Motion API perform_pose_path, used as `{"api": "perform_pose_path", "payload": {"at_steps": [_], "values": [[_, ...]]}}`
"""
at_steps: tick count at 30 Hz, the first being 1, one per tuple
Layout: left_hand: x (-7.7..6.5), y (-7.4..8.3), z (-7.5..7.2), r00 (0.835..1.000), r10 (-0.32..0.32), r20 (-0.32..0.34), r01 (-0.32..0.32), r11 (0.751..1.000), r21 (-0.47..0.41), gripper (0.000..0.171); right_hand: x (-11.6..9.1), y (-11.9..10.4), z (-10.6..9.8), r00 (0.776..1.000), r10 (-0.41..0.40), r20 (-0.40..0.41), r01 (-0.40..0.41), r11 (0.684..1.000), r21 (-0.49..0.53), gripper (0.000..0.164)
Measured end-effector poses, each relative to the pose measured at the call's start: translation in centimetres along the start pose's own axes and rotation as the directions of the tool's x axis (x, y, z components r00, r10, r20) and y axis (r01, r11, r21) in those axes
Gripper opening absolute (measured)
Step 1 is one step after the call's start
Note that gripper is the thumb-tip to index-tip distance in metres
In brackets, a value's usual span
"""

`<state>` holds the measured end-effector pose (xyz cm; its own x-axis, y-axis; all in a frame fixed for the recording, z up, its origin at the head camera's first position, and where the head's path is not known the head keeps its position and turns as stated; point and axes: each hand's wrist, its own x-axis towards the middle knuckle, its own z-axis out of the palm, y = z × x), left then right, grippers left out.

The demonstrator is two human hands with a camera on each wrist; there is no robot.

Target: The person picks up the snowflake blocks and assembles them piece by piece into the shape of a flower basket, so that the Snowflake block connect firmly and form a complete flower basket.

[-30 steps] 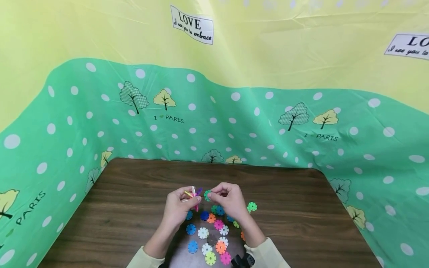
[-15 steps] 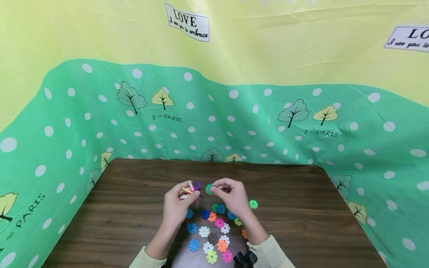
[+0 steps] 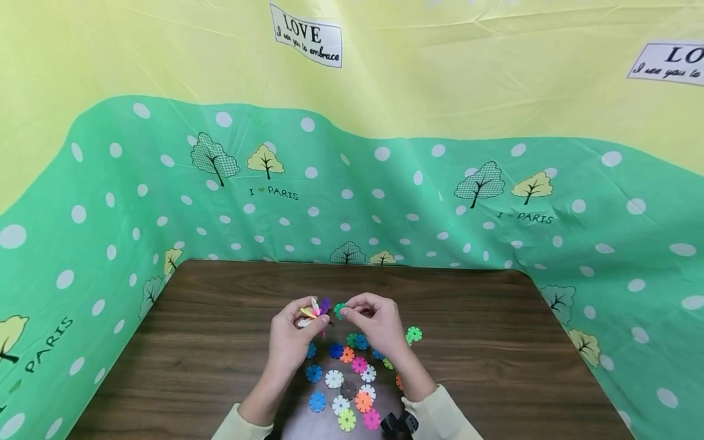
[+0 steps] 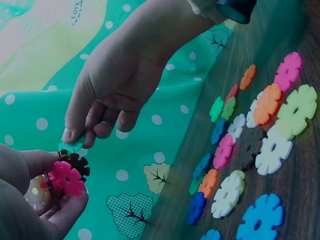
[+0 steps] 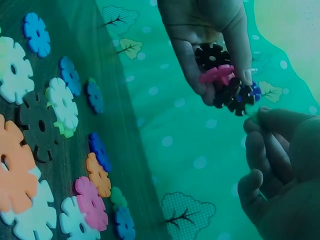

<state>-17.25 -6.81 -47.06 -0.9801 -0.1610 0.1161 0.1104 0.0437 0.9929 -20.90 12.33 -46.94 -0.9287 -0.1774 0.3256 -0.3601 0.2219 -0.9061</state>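
Observation:
My left hand [image 3: 290, 333] grips a cluster of interlocked snowflake building discs [image 3: 315, 311], with pink, purple, yellow, white and black pieces showing. In the left wrist view a pink disc [image 4: 69, 178] faces the camera, a black one behind it. My right hand [image 3: 379, 324] pinches a green snowflake disc [image 3: 339, 311] between thumb and fingers, close to the right side of the cluster. The right wrist view shows the black discs [image 5: 235, 97] right at the right fingertips, where the green disc is mostly hidden. Both hands are raised over the table.
Loose snowflake discs in several colours lie on the dark wooden table [image 3: 220, 342], among them a blue disc [image 3: 317, 401], an orange disc [image 3: 363, 401] and a light green disc [image 3: 414, 333]. A patterned green and yellow cloth [image 3: 352, 183] hangs behind the table.
Both hands have risen slightly, and the left has turned the cluster a little. The green disc shifted right, then back left toward the cluster. The head view has tilted slightly.

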Motion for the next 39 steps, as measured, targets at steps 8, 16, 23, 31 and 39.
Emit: {"api": "perform_pose_path", "payload": {"at_steps": [8, 16, 23, 31, 39], "values": [[-0.2, -0.2, 0.3, 1.000, -0.009, -0.019, 0.009, 1.000, 0.020, 0.041, 0.0, 0.5, 0.2, 1.000, -0.021, 0.023, 0.021, 1.000, -0.001, 0.011], [0.1, -0.6, 0.4, 0.997, -0.072, -0.012, 0.072, 0.996, -0.049, 0.044, 0.1, 0.7, 0.4, 0.999, 0.031, 0.034, -0.032, 0.999, 0.040, 0.008], [0.6, -1.1, 0.4, 0.974, -0.218, 0.062, 0.226, 0.943, -0.244, 0.051, 0.1, 1.0, 0.4, 0.996, 0.083, 0.015, -0.084, 0.992, 0.090, 0.016], [1.0, -1.3, 0.0, 0.957, -0.246, 0.150, 0.283, 0.904, -0.320, 0.048, 0.1, 1.1, -0.4, 0.994, 0.063, 0.093, -0.073, 0.990, 0.117, 0.026], [1.3, -1.5, -0.5, 0.948, -0.281, 0.152, 0.318, 0.876, -0.362, 0.059, 0.2, 1.2, -0.7, 0.986, 0.044, 0.159, -0.061, 0.993, 0.105, 0.033]]}}
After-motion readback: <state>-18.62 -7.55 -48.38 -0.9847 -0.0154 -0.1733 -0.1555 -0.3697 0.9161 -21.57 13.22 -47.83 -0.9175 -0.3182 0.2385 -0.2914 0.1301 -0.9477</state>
